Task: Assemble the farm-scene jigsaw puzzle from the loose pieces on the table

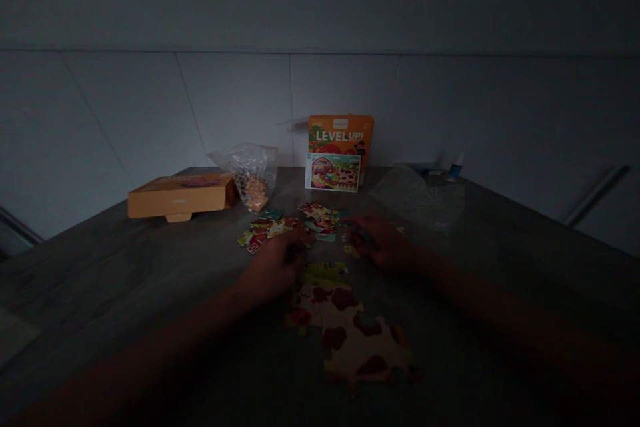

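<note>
The scene is very dark. A partly joined puzzle (350,327), white with red-brown patches, lies on the grey table (150,280) in front of me. Beyond it sits a heap of loose coloured pieces (295,223). My left hand (273,267) rests at the near edge of that heap, fingers curled down onto the pieces. My right hand (383,240) lies at the heap's right side, fingers bent over a small piece; whether either hand grips one is too dim to tell.
An orange box (341,137) marked LEVEL UP stands against the wall with a picture card (333,171) in front. An orange box lid (177,195) lies at the left, a clear bag (250,173) of pieces beside it. Another clear bag (420,197) lies at the right.
</note>
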Motion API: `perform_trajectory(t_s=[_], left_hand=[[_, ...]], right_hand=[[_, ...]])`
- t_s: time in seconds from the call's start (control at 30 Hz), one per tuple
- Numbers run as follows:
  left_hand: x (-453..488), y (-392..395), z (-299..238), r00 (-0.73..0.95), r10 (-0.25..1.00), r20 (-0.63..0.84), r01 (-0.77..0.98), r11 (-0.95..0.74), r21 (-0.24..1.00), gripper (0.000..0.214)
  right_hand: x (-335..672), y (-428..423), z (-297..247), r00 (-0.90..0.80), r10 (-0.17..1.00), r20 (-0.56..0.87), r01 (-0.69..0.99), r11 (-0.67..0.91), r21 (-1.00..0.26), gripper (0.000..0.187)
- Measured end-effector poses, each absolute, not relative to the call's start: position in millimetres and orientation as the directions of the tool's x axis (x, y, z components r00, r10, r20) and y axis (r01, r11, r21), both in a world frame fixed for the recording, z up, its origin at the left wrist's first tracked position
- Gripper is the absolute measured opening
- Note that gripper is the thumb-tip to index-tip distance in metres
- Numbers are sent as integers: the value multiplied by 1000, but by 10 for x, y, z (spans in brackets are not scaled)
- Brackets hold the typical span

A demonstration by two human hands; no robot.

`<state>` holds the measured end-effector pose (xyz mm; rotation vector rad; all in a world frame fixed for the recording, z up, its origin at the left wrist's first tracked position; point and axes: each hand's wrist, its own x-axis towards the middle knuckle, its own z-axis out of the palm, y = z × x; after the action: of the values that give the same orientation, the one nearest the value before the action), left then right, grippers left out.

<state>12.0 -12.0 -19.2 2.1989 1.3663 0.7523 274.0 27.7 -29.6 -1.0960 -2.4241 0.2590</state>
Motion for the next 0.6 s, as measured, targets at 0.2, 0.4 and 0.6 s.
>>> perform_trajectory(t_s=[0.2,0.4,0.6], left_hand=[[131,-145,-166,349,910,225,690,-412,596,22],[133,-144,-149,344,914,215,680,-400,615,27],[139,-148,-143,354,906,231,665,-418,619,23]], right_hand=[[2734,276,-310,-545,752,371,745,637,-198,65],[2755,292,-285,-515,802,301,774,587,-239,66],[2762,315,-268,-520,792,321,699,610,-373,75]])
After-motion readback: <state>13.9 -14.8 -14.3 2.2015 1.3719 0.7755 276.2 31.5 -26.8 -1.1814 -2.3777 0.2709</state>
